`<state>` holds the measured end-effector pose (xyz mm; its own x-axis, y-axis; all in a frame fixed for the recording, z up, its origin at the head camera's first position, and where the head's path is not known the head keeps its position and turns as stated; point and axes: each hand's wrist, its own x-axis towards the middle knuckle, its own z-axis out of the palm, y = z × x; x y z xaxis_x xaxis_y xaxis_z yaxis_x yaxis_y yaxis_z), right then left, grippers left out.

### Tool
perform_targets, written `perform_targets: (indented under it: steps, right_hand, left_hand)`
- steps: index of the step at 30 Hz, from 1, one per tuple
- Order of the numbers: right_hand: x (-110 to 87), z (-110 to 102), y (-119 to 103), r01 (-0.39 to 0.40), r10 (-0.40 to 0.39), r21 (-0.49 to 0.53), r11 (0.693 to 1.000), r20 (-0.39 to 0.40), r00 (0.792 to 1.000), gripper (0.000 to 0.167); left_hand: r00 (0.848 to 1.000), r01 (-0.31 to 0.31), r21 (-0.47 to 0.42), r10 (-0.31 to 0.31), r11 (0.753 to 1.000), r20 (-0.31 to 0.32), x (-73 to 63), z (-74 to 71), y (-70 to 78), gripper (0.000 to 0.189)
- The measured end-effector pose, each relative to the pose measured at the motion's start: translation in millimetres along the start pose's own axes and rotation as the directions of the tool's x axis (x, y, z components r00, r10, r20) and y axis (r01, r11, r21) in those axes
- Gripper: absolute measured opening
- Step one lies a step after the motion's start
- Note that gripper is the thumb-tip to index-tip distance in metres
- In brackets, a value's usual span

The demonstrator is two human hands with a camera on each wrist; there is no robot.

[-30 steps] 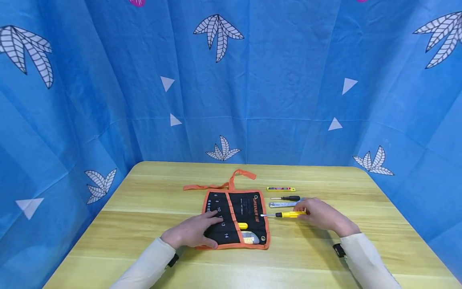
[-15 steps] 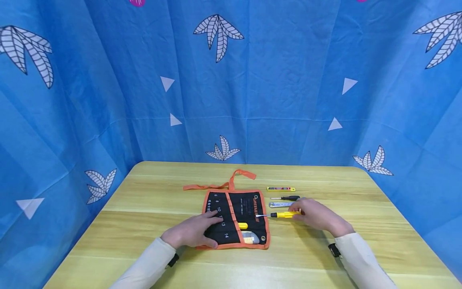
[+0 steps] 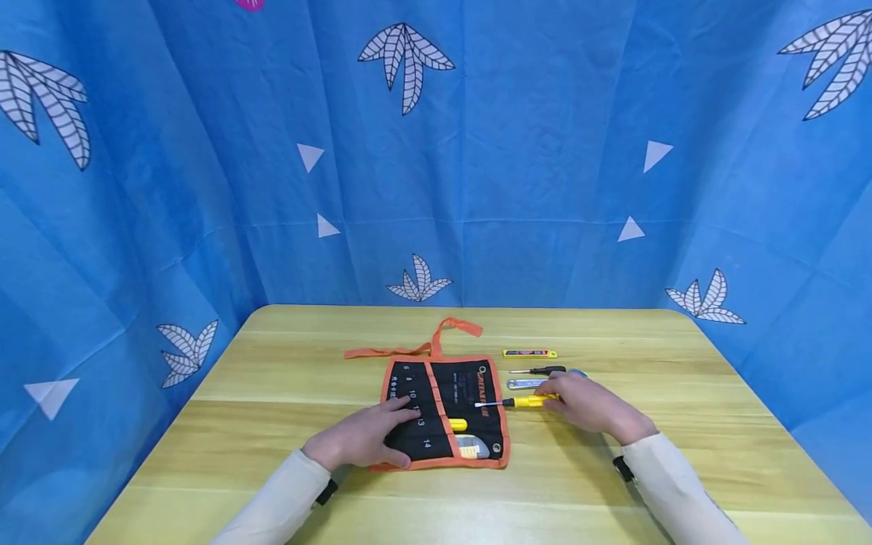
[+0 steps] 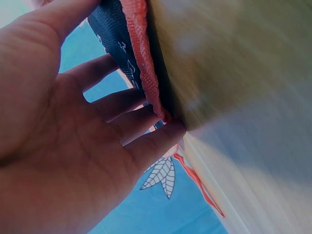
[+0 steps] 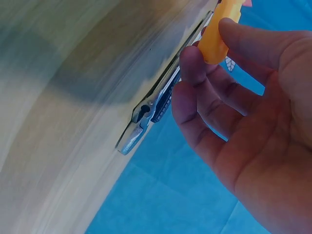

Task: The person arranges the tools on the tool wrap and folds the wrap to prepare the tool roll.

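Right hand (image 5: pixel 251 107): thumb and fingertips pinch the yellow-orange handle (image 5: pixel 212 45).
Handle: tilted, cut off by the view's upper edge.
Metal tool (image 5: pixel 152 103): lies on the wooden table (image 5: pixel 58 126), down and left of the handle.
Shadow (image 5: pixel 100 80): dark, across the table, left of the handle.
Blue cloth (image 5: pixel 156 180): below the handle.

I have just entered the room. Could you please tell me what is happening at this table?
A person is handling tools. The right hand pinches a yellow screwdriver by the handle, its tip over a black, orange-edged pouch; whether it touches is unclear. The left hand rests on the pouch's left side. A yellow handle and a grey-and-yellow tool stick out of its pockets. A black-handled screwdriver and a flat yellow case lie to the right.
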<state>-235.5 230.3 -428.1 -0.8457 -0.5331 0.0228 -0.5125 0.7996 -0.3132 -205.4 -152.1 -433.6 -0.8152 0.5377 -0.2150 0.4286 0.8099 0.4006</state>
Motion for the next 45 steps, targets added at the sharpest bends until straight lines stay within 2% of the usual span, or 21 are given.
perform_targets:
  steps: [9,28,39,45]
  right_hand:
    - [1.0,-2.9,-3.8,0.006,-0.007,-0.039,0.999,-0.012,1.000,0.020]
    - [0.2,-0.1,-3.9,-0.005,0.005,-0.043,0.999,-0.001,1.000,0.020]
    - [0.0,0.4,-4.4,0.024,-0.027,-0.075,0.997,-0.038,0.999,0.020]
    - [0.0,0.6,-7.0,0.013,-0.017,-0.092,0.996,-0.043,0.999,0.021]
  left_hand:
    - [1.000,0.005,-0.012,-0.005,1.000,-0.002,-1.2,-1.7,0.9,0.077]
    - [0.999,0.031,-0.005,-0.031,0.999,0.007,1.9,-0.1,1.5,0.077]
    - [0.999,0.037,-0.007,-0.037,0.999,0.006,1.0,0.0,3.1,0.077]
    - [0.999,0.032,-0.007,-0.032,0.999,0.006,0.5,-0.3,3.1,0.077]
